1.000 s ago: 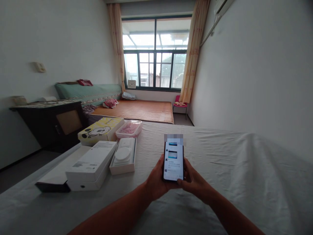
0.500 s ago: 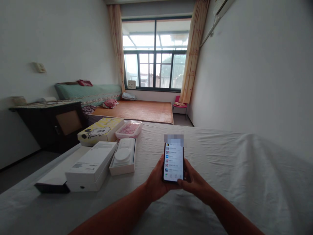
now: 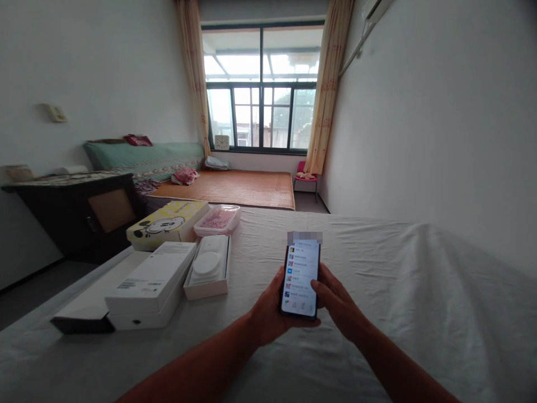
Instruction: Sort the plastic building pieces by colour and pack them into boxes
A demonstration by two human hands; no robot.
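Observation:
A smartphone [image 3: 300, 280] stands tilted toward me above the cloth, its lit screen showing a list of rows with small pictures. The text is too small to read, and the top of the phone is blurred out. My left hand [image 3: 268, 308] is closed round its left side and bottom, with the fingertips hidden behind it. At the right edge, my right hand [image 3: 339, 305] also grips the phone. The right thumb lies over the lower right of the screen, while the other fingers are mostly hidden behind.
A pale sheet [image 3: 377, 268] covers the surface before me. To the left lie a white box [image 3: 153, 277], an open box with a white round item [image 3: 206, 263], a yellow cartoon box [image 3: 168, 224] and a pink-filled plastic container [image 3: 218, 219]. Beyond is a bed [image 3: 235, 187].
My right thumb has moved up from the phone's bottom edge onto the lower right of the screen. The listed rows sit slightly lower on the screen. The view has shifted a little.

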